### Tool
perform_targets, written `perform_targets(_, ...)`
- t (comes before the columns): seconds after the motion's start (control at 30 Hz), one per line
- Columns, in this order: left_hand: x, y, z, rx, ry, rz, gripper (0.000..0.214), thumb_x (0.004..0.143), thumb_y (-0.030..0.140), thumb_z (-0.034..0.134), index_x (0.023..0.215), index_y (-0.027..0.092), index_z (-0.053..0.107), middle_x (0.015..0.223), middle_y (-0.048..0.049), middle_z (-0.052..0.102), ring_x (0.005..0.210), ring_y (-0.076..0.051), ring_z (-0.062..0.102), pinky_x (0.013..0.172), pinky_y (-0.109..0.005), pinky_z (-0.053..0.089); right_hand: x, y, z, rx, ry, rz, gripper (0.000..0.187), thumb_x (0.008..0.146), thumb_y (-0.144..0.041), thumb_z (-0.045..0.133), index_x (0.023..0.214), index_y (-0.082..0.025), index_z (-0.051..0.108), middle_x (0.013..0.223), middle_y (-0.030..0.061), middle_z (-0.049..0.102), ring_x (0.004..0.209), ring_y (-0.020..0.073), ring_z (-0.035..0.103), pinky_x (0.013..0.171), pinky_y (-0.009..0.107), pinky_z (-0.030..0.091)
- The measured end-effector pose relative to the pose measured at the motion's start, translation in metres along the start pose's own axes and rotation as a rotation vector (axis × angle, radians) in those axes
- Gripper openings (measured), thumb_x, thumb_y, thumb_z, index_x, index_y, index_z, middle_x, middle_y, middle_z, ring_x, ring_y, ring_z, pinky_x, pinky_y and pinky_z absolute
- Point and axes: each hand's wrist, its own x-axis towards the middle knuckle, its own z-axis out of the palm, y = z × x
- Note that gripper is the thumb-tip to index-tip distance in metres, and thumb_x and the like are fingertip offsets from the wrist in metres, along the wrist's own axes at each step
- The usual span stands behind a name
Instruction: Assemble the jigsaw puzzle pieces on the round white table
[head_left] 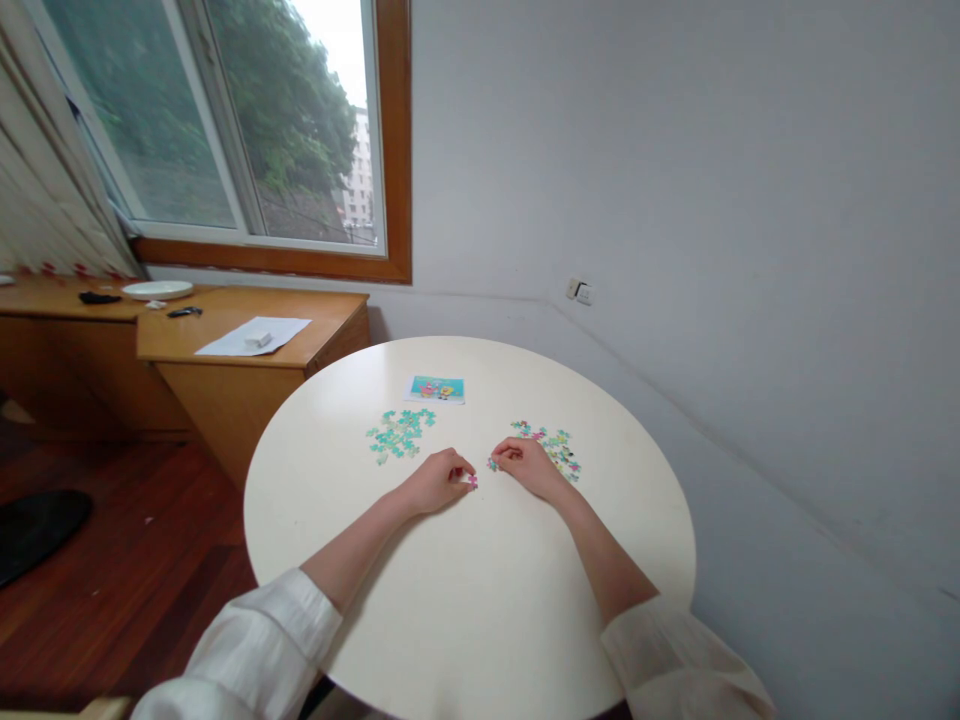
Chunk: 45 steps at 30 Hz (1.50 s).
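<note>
On the round white table (480,600) my left hand (439,480) rests curled, its fingertips pinching a small pink puzzle piece (472,481). My right hand (525,462) lies a little to the right, fingers closed on another small piece (493,464). A loose group of teal puzzle pieces (399,435) lies just beyond my left hand. A heap of mixed-colour pieces (555,448) sits beside my right hand. A small picture card (436,388) lies farther back on the table.
A wooden cabinet (247,375) stands to the left under the window, with a sheet of paper (255,335), a white plate (157,290) and small dark items on it. Grey walls close in behind and to the right. Dark wooden floor shows at left.
</note>
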Motion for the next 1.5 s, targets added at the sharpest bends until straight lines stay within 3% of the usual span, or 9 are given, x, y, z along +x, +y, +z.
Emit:
perform_targets(0.73, 0.001, -0.004, 0.003, 0.017, 0.027, 0.000, 0.022, 0.073, 0.025, 0.053, 0.088, 0.017, 0.067, 0.073, -0.0024, 0.055, 0.063, -0.011, 0.049, 0.061, -0.022, 0.038, 0.000, 0.004, 0.002, 0.024, -0.076, -0.006, 0.016, 0.066, -0.027, 0.059, 0.075, -0.014, 0.065, 0.061, 0.0023, 0.063, 0.062, 0.0141, 0.058, 0.061, 0.027, 0.044)
perform_targets(1.5, 0.001, -0.004, 0.004, 0.026, 0.037, 0.004, 0.022, 0.072, 0.024, 0.053, 0.087, 0.016, 0.067, 0.072, -0.0018, 0.055, 0.062, -0.010, 0.048, 0.059, -0.021, 0.037, -0.008, -0.017, 0.010, -0.031, -0.186, -0.002, 0.014, 0.068, -0.025, 0.057, 0.071, -0.013, 0.064, 0.058, 0.0017, 0.062, 0.059, 0.0118, 0.056, 0.062, 0.025, 0.044)
